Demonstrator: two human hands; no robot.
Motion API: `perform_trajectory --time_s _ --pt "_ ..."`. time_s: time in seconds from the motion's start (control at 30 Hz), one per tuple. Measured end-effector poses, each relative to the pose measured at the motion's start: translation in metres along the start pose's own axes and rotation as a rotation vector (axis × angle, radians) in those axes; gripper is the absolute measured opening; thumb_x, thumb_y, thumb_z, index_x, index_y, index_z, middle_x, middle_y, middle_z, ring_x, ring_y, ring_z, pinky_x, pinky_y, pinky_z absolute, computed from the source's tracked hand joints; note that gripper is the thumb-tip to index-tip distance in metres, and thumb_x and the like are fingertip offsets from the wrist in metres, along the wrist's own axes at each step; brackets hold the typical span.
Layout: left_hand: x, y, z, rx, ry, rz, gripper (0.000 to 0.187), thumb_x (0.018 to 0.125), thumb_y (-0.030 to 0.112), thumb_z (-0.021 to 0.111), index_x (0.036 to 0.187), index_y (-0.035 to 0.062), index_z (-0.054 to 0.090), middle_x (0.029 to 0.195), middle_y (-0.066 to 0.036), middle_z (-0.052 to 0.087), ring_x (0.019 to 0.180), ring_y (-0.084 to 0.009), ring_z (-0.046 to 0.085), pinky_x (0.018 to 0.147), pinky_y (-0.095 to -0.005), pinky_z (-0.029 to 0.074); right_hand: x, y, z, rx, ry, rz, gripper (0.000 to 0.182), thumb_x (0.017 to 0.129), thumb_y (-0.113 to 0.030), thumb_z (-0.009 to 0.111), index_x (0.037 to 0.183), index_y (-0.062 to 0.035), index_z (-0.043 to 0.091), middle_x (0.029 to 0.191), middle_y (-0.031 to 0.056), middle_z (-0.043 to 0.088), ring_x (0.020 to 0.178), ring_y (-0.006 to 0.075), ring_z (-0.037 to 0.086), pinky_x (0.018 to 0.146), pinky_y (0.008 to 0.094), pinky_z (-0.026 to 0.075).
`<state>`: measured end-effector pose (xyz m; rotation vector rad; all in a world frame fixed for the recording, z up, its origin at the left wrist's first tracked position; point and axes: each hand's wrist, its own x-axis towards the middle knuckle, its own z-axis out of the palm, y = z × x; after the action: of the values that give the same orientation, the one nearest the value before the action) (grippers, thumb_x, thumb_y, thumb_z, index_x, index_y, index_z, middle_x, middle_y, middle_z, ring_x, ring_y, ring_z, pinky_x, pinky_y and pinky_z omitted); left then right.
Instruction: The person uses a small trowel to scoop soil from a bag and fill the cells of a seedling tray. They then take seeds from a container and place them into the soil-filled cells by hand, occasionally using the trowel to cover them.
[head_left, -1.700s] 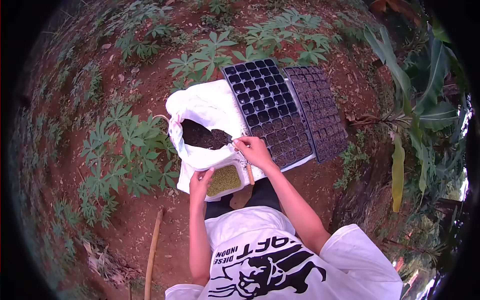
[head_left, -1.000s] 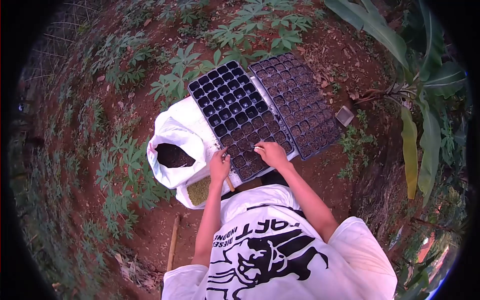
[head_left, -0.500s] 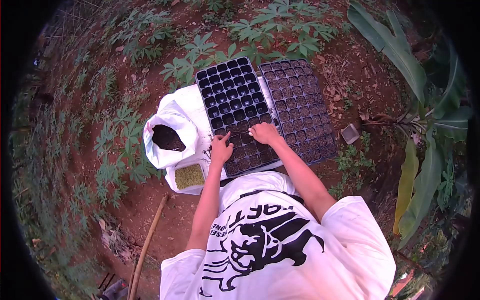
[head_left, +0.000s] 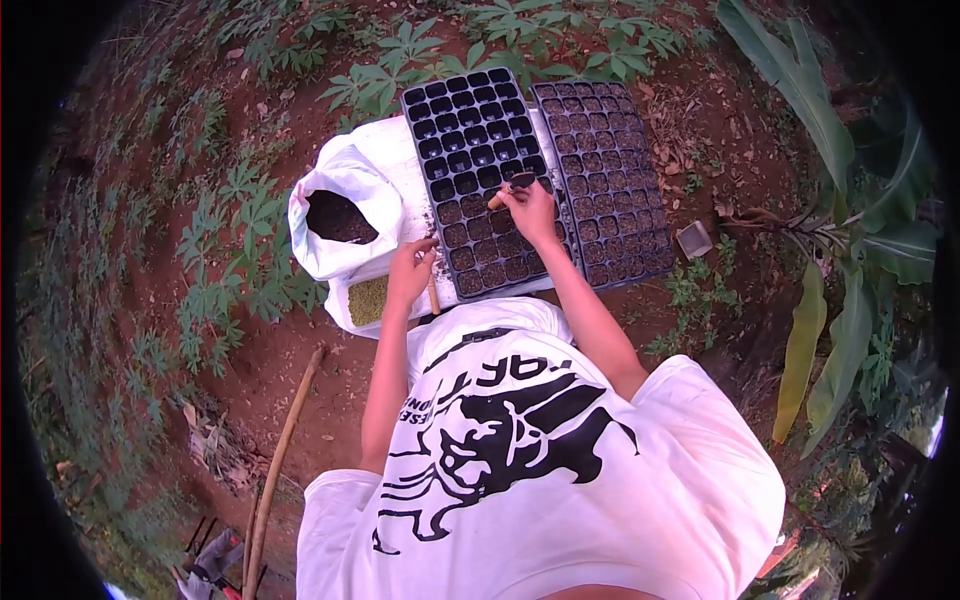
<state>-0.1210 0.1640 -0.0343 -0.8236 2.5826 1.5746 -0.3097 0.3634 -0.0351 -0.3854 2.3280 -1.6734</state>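
Observation:
My right hand [head_left: 532, 212] is closed around the wooden handle of a small dark-bladed trowel [head_left: 522, 181], above the middle of the left seedling tray [head_left: 437, 160]. That tray has black cells without soil in its far part and soil-filled cells nearer me. Left of its near edge, my left hand [head_left: 408, 272] hovers with fingers loosely bent and a little apart. A wooden stick or handle [head_left: 434, 296] shows right beside its fingertips, and no grip on it is visible.
A second tray [head_left: 612, 190] filled with soil lies to the right. At left stand an open white sack [head_left: 385, 205] of dark soil and a container of yellow-green grains [head_left: 367, 301]. A small square pot [head_left: 694, 239] sits on the ground at right, near banana leaves.
My left hand has left the tray and moved left. My right hand has moved farther up the tray and now holds the trowel. The view has shifted slightly.

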Motion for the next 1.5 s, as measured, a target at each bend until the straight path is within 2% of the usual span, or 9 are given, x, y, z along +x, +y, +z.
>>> perform_trajectory --time_s 0.17,0.3,0.4,0.5,0.6,0.9,1.0,1.1,1.5 --pt "-0.025 -0.005 -0.022 -0.063 0.008 -0.057 0.029 0.093 0.013 0.062 0.121 0.0102 0.071 0.1 -0.005 0.072 0.071 -0.0092 0.057 0.068 -0.0264 0.048 0.003 0.002 0.033 -0.058 -0.06 -0.127 0.021 0.088 0.002 0.069 0.103 -0.0017 0.055 0.083 0.0106 0.073 0.081 0.0187 0.075 0.07 0.0299 0.058" --pt "-0.03 -0.011 -0.038 -0.06 -0.004 -0.187 0.03 0.093 0.013 0.062 0.121 0.0117 0.071 0.098 -0.007 0.073 0.075 -0.0111 0.061 0.07 -0.0274 0.049 0.002 -0.011 0.043 -0.08 -0.027 -0.159 0.021 0.088 0.001 0.069 0.102 -0.0014 0.054 0.081 0.01 0.073 0.078 0.0196 0.075 0.068 0.0308 0.057" --pt "-0.035 -0.018 -0.04 -0.133 0.107 -0.108 0.027 0.093 0.016 0.063 0.118 0.01 0.072 0.1 -0.014 0.073 0.08 -0.0202 0.068 0.078 -0.0338 0.053 -0.001 -0.001 0.05 -0.145 -0.092 -0.136 0.022 0.088 0.0 0.069 0.103 -0.0017 0.054 0.081 0.0107 0.073 0.077 0.0211 0.075 0.068 0.032 0.057" --pt "-0.037 -0.016 -0.047 -0.084 0.04 -0.172 0.027 0.093 0.015 0.062 0.118 0.0089 0.071 0.101 -0.013 0.074 0.086 -0.0215 0.069 0.081 -0.0341 0.052 -0.001 -0.008 0.051 -0.103 -0.042 -0.149 0.024 0.088 -0.001 0.07 0.105 -0.0024 0.055 0.082 0.0117 0.073 0.077 0.0237 0.075 0.068 0.0334 0.057" --pt "-0.04 -0.024 -0.051 -0.145 0.076 -0.151 0.03 0.094 0.016 0.061 0.121 0.0111 0.071 0.098 -0.009 0.073 0.085 -0.0151 0.066 0.079 -0.0298 0.05 -0.007 0.0 0.059 -0.179 -0.074 -0.156 0.025 0.088 -0.002 0.07 0.107 -0.003 0.055 0.082 0.0121 0.073 0.078 0.0239 0.075 0.068 0.0335 0.057" --pt "-0.034 -0.02 -0.063 -0.144 0.062 -0.229 0.031 0.095 0.019 0.06 0.123 0.0113 0.07 0.097 -0.008 0.072 0.085 -0.0141 0.065 0.079 -0.0298 0.05 0.005 -0.019 0.067 -0.157 -0.001 -0.146 0.021 0.088 -0.002 0.07 0.1 -0.001 0.053 0.081 0.011 0.073 0.079 0.0214 0.075 0.069 0.0308 0.057" --pt "-0.035 -0.02 -0.064 -0.141 0.075 -0.227 0.031 0.095 0.019 0.06 0.124 0.0116 0.07 0.095 -0.007 0.072 0.083 -0.0139 0.064 0.077 -0.0293 0.049 0.011 -0.004 0.072 -0.225 -0.104 -0.057 0.026 0.088 -0.006 0.073 0.107 -0.0001 0.057 0.093 0.0114 0.075 0.09 0.0228 0.075 0.075 0.0333 0.058" --pt "-0.031 -0.021 -0.065 -0.159 0.098 -0.216 0.031 0.095 0.018 0.06 0.124 0.0116 0.07 0.094 -0.007 0.071 0.081 -0.0133 0.063 0.075 -0.0289 0.049 0.018 -0.013 0.069 -0.079 -0.04 -0.145 0.023 0.089 -0.002 0.07 0.105 -0.0007 0.054 0.083 0.0113 0.073 0.081 0.0224 0.075 0.071 0.0325 0.057" --pt "-0.029 -0.017 -0.061 -0.181 0.148 -0.227 0.029 0.094 0.019 0.062 0.121 0.013 0.071 0.102 -0.011 0.073 0.079 -0.0175 0.064 0.076 -0.0318 0.05 0.027 -0.002 0.061 -0.149 -0.056 -0.141 0.025 0.089 -0.004 0.07 0.107 -0.0022 0.053 0.084 0.0123 0.073 0.082 0.0232 0.075 0.07 0.0342 0.056"
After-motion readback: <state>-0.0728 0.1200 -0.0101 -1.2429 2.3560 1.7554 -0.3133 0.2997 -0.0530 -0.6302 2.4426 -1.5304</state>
